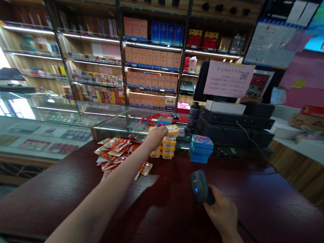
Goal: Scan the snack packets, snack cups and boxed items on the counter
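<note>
My left hand [156,136] reaches far across the dark red wooden counter [66,189] and grips a small yellow package [172,130] at the top of a stack of like yellow packages [168,148]. My right hand [222,212] is closed round the handle of a black barcode scanner [199,186], whose head points toward the stack and shows a small blue light. The scanner's cable runs off to the lower right.
A heap of orange snack packets [114,150] lies left of the stack, and a pile of blue packs [201,148] stands to its right. Behind are a glass display case [56,112], a black register with monitor [232,121] and shelves of boxed goods [151,63].
</note>
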`<state>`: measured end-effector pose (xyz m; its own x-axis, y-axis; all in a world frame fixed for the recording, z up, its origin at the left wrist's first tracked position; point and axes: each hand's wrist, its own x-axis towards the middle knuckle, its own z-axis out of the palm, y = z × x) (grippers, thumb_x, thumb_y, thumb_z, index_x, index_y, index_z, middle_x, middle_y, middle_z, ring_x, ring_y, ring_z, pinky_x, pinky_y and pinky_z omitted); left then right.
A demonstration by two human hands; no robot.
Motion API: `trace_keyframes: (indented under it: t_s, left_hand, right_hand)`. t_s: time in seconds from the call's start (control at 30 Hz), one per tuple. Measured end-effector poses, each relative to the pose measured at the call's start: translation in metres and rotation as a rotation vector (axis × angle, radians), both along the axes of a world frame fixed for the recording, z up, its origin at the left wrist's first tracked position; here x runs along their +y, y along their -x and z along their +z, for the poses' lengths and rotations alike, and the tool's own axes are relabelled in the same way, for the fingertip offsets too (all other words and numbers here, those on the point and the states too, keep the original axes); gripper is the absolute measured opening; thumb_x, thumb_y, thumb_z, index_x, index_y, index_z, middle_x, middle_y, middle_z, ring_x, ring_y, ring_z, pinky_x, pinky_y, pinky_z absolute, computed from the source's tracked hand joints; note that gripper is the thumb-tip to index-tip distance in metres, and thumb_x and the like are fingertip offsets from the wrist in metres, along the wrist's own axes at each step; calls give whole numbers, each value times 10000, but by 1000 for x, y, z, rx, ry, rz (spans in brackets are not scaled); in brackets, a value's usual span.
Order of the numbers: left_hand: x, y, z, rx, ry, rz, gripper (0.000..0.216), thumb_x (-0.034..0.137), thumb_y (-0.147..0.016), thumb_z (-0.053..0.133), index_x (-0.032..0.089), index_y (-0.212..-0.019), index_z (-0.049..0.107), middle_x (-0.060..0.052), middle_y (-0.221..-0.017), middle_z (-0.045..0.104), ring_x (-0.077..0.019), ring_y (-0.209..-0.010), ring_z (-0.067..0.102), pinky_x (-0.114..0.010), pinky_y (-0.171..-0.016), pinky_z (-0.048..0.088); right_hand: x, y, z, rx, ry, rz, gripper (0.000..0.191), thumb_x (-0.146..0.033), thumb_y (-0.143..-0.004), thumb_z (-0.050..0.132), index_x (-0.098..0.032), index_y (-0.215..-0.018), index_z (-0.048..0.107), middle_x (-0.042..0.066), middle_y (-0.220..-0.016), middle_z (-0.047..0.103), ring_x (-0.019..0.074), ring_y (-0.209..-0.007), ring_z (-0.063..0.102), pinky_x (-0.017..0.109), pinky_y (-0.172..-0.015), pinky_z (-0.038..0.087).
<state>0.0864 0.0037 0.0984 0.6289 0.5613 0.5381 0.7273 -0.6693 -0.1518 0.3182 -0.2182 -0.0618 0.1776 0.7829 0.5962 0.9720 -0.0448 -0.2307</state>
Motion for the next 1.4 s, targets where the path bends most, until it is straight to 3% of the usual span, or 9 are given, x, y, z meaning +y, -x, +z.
trace_keyframes:
  t_s: [0.17,0.4,0.67,0.9,1.03,1.17,1.27,1.4]
  left_hand:
    - [8,-1,-8,95,-83,-44,160,166,-871,471,160,-954,607,-106,-1014,626,-234,-1014,577,-349,-853,463]
    - [9,2,-21,-72,-162,-106,156,226,-842,528,183,-942,640,-82,-1004,664,-243,-1148,523,-451,-1078,323]
    - [10,-2,-24,-141,-206,-68,161,194,-844,511,219,-853,670,-50,-918,689,-232,-1081,560,-467,-1067,327]
    - [-10,-10,-41,-173,-242,-114,250,230,-880,482,199,-1078,630,-77,-1177,619,-254,-1238,457,-465,-1093,310]
    - [-34,-30,-61,-123,-194,-204,261,233,-900,452,205,-1094,623,-80,-1185,606,-244,-1225,457,-429,-1061,354]
    - [-41,-59,-77,-116,2,-237,268,225,-883,483,206,-1126,593,-84,-1167,599,-222,-1132,511,-391,-971,434]
    - [-33,-84,-78,-167,98,-222,303,216,-865,507,207,-1162,563,-88,-1200,575,-215,-1117,515,-380,-940,456]
    - [-19,-121,-71,-177,80,-242,370,199,-856,514,174,-1225,523,-109,-1289,536,-229,-1225,451,-392,-1020,394]
  right_hand:
    - [-1,1,1,21,-3,5,299,-237,-792,466,-203,-1057,601,59,-965,732,228,-793,700,306,-654,488]
    - [-2,2,4,19,-4,15,278,-234,-797,463,-198,-1033,606,64,-944,729,240,-777,696,324,-642,483]
    - [-2,2,5,6,-4,-15,281,-251,-800,464,-192,-1026,619,74,-914,735,241,-760,697,313,-629,477]
    - [-3,1,7,35,9,-18,284,-249,-793,475,-196,-1037,610,68,-937,730,236,-791,695,308,-645,468]
    - [-3,1,7,16,42,-54,295,-226,-778,514,-206,-1059,600,54,-975,728,229,-805,690,301,-643,451]
    - [-3,2,9,9,131,-152,300,-225,-777,556,-207,-1074,599,44,-939,731,228,-792,691,294,-617,434]
    - [-3,2,14,29,160,-212,275,-235,-783,569,-215,-1054,611,41,-924,732,222,-764,692,290,-597,425]
    - [-1,2,19,62,187,-235,251,-231,-780,580,-231,-1027,624,35,-906,733,223,-750,691,296,-599,430]
